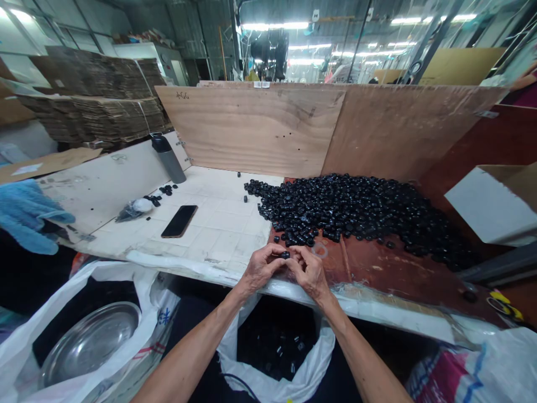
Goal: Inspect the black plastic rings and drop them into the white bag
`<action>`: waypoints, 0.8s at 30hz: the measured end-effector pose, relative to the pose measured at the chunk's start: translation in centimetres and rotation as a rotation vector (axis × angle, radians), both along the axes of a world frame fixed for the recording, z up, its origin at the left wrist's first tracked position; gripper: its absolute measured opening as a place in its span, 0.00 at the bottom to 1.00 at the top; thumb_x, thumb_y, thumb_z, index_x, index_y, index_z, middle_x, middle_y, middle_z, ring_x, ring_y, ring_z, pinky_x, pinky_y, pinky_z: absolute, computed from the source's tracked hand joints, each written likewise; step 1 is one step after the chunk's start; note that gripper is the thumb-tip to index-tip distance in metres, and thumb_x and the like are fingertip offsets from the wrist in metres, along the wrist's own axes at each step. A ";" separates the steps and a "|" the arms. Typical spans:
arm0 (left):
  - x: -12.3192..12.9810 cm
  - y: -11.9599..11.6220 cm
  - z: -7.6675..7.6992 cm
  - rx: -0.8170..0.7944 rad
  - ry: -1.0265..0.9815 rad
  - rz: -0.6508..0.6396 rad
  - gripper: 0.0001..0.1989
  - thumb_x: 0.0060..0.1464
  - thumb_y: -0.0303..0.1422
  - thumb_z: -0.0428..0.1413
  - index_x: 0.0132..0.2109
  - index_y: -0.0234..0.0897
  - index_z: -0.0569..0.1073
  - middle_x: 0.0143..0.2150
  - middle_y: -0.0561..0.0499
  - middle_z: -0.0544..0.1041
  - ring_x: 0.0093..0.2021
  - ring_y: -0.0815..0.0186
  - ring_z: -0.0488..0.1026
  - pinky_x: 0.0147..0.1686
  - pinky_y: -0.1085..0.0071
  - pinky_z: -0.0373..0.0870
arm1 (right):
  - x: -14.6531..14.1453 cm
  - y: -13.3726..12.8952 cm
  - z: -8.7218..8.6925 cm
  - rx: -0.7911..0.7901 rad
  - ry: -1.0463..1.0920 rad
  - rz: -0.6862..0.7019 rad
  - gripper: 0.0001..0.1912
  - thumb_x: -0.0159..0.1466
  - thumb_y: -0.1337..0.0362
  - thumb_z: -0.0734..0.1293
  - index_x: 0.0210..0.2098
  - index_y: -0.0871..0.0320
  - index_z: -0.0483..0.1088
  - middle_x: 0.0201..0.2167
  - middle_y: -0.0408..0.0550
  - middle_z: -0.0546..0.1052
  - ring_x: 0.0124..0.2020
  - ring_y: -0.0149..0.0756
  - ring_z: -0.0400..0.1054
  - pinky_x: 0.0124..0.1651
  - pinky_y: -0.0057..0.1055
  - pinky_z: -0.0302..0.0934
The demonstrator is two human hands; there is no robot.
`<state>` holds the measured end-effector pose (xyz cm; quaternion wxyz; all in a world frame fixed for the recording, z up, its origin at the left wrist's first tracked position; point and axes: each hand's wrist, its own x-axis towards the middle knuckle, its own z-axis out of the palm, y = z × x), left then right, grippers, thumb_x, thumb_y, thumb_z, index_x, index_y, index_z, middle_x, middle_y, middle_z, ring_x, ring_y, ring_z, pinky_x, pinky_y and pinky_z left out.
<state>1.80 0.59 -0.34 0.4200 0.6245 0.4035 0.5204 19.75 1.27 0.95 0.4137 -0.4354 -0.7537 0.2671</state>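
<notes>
My left hand (262, 267) and my right hand (308, 272) meet over the table's near edge, their fingertips together on a small black plastic part (285, 255). Just beyond my fingers spreads a large heap of similar black parts (348, 212), its nearest pieces almost at my right hand. The heap lies partly on a reddish-brown board (377, 263) and partly on a white tiled surface (210, 224). Below my hands, an open white plastic sack (277, 358) holds more black parts.
A black smartphone (179, 221) and a grey bottle (168, 159) stand left of the heap, near a small plastic bag (134, 210) and loose parts. Plywood boards (251, 129) wall the far side. A steel bowl (90, 344) sits in a bag at lower left; a white-lined cardboard box (495, 201) sits right.
</notes>
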 end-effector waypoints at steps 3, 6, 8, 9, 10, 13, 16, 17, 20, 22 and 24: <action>0.1 0.0 0.0 -0.021 -0.023 -0.002 0.10 0.55 0.33 0.60 0.43 0.34 0.76 0.43 0.46 0.77 0.44 0.61 0.75 0.48 0.64 0.74 | 0.0 0.0 0.1 0.013 -0.007 -0.007 0.16 0.65 0.56 0.64 0.25 0.58 0.70 0.19 0.40 0.67 0.21 0.30 0.60 0.27 0.27 0.55; 0.1 -0.1 0.0 -0.040 -0.040 -0.005 0.11 0.56 0.33 0.60 0.45 0.34 0.75 0.44 0.45 0.77 0.44 0.61 0.75 0.48 0.64 0.74 | 0.0 0.0 0.0 0.007 0.063 0.001 0.09 0.64 0.59 0.65 0.36 0.58 0.72 0.28 0.45 0.74 0.27 0.32 0.66 0.31 0.27 0.60; 0.0 -0.1 0.1 -0.037 -0.028 -0.018 0.11 0.56 0.33 0.60 0.45 0.34 0.76 0.44 0.45 0.77 0.45 0.61 0.75 0.49 0.63 0.74 | -0.1 0.1 -0.1 -0.029 0.088 0.022 0.10 0.65 0.59 0.64 0.39 0.58 0.72 0.30 0.46 0.75 0.28 0.33 0.68 0.31 0.27 0.60; 0.0 -0.1 0.2 -0.033 -0.016 -0.029 0.11 0.55 0.33 0.60 0.45 0.34 0.76 0.44 0.45 0.77 0.46 0.60 0.75 0.50 0.63 0.73 | -0.1 0.2 -0.1 -0.043 0.078 0.018 0.10 0.66 0.59 0.63 0.36 0.58 0.73 0.27 0.45 0.74 0.27 0.32 0.68 0.30 0.26 0.60; 0.0 -0.1 0.3 -0.030 -0.003 -0.040 0.11 0.55 0.32 0.60 0.45 0.34 0.76 0.44 0.45 0.77 0.46 0.60 0.75 0.50 0.64 0.73 | -0.2 0.3 0.0 -0.052 0.064 0.006 0.12 0.67 0.59 0.62 0.32 0.58 0.72 0.24 0.43 0.73 0.25 0.32 0.66 0.29 0.26 0.59; 0.0 -0.4 1.1 -0.049 0.002 -0.061 0.12 0.54 0.32 0.61 0.46 0.34 0.76 0.44 0.45 0.78 0.45 0.60 0.75 0.49 0.64 0.73 | -0.3 0.0 0.2 -0.043 0.082 -0.028 0.13 0.68 0.59 0.61 0.31 0.58 0.71 0.22 0.42 0.71 0.24 0.31 0.65 0.29 0.26 0.59; 0.1 -1.5 1.7 -0.142 -0.050 -0.078 0.12 0.55 0.33 0.60 0.46 0.33 0.75 0.43 0.46 0.79 0.43 0.61 0.77 0.47 0.64 0.74 | -0.5 -1.2 0.4 -0.028 0.145 -0.002 0.09 0.66 0.60 0.62 0.40 0.57 0.72 0.32 0.46 0.76 0.29 0.34 0.69 0.34 0.28 0.63; 0.1 -2.0 1.8 -0.169 -0.052 -0.082 0.12 0.55 0.33 0.60 0.46 0.34 0.75 0.42 0.46 0.79 0.42 0.61 0.77 0.46 0.64 0.74 | -0.6 -1.8 0.3 -0.032 0.152 0.003 0.09 0.66 0.61 0.63 0.40 0.57 0.73 0.33 0.47 0.76 0.31 0.34 0.70 0.35 0.28 0.63; -0.1 -3.8 1.5 -0.155 0.015 -0.052 0.11 0.55 0.33 0.60 0.45 0.35 0.76 0.43 0.46 0.79 0.43 0.61 0.76 0.47 0.65 0.73 | -0.9 -3.9 -0.1 -0.084 0.145 -0.054 0.09 0.66 0.61 0.63 0.34 0.56 0.72 0.28 0.46 0.75 0.27 0.34 0.69 0.32 0.29 0.62; -0.3 -4.8 1.0 -0.136 0.035 -0.036 0.10 0.56 0.33 0.60 0.45 0.36 0.76 0.44 0.47 0.78 0.45 0.61 0.75 0.49 0.65 0.72 | -1.1 -5.0 -0.2 -0.106 0.153 -0.083 0.07 0.66 0.61 0.63 0.35 0.56 0.71 0.28 0.45 0.74 0.27 0.34 0.68 0.32 0.29 0.62; -0.5 -5.4 0.7 -0.184 -0.016 -0.053 0.10 0.57 0.34 0.59 0.46 0.36 0.76 0.44 0.47 0.79 0.45 0.60 0.76 0.49 0.65 0.72 | -1.1 -5.8 -0.1 -0.075 0.152 -0.036 0.07 0.67 0.62 0.62 0.40 0.56 0.71 0.32 0.48 0.75 0.32 0.37 0.69 0.37 0.31 0.64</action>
